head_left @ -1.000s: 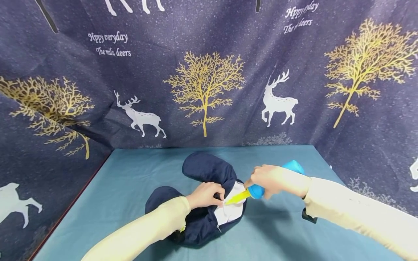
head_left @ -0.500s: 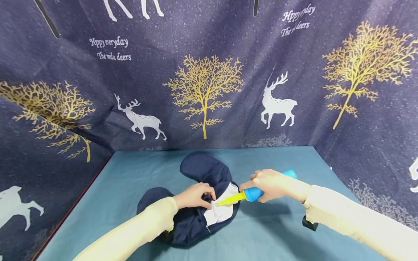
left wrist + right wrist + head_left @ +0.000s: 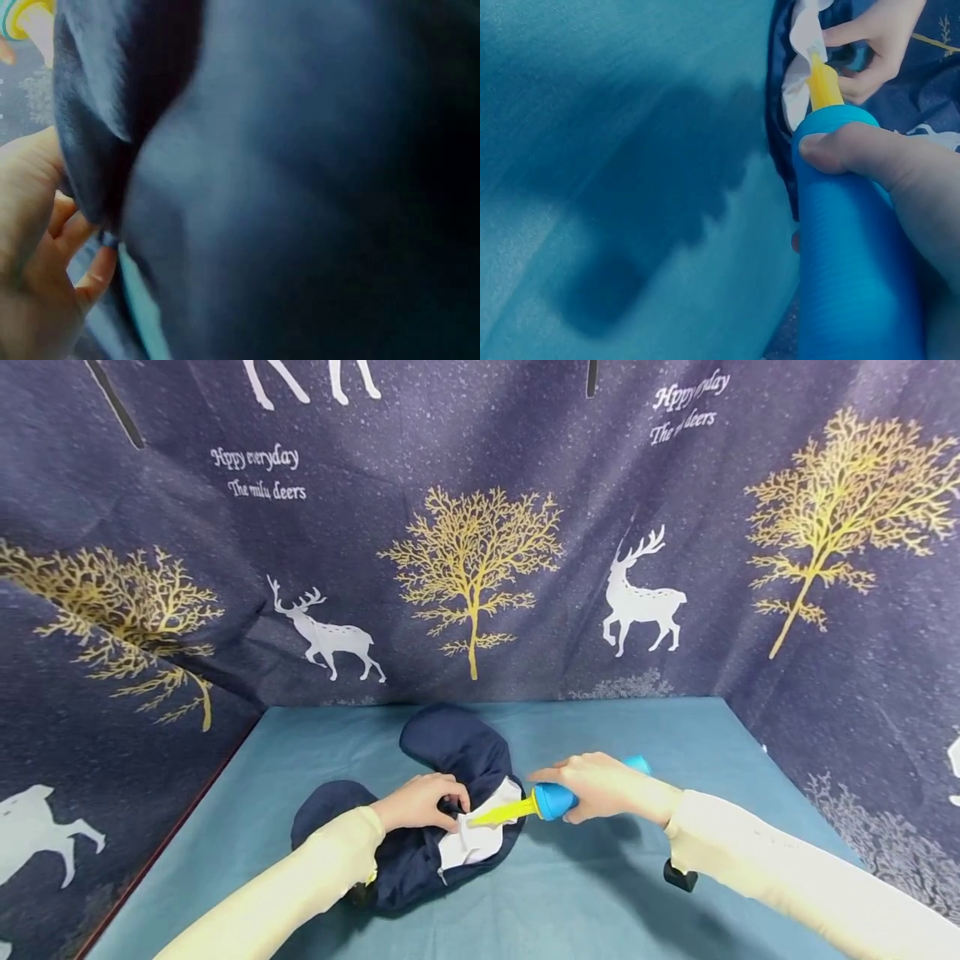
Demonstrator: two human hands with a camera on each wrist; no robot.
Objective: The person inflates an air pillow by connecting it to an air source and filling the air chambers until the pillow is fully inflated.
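A navy U-shaped neck pillow (image 3: 457, 743) lies on the table, unzipped along its bend so a white inner layer (image 3: 472, 845) shows. My left hand (image 3: 420, 802) pinches at the opening's edge, beside the white layer. In my right hand (image 3: 603, 785) I grip a blue hand pump (image 3: 552, 801) by its body, tilted down to the left. Its yellow nozzle (image 3: 502, 813) points at the white layer near my left fingertips; whether the tip is inserted cannot be told. From the right wrist, my thumb lies across the ribbed blue pump (image 3: 855, 255). Navy fabric (image 3: 247, 165) fills most of the left wrist view.
A teal cloth (image 3: 585, 893) covers the table. Behind and at both sides hangs a dark curtain (image 3: 525, 460) printed with deer and trees. A zipper pull (image 3: 442, 878) dangles at the near end of the pillow's opening. Black wrist gear (image 3: 680, 877) sits under my right sleeve.
Both hands, the pump and the pillow have shifted left in the head view. The nozzle keeps pointing at the white layer, and both grips stay the same.
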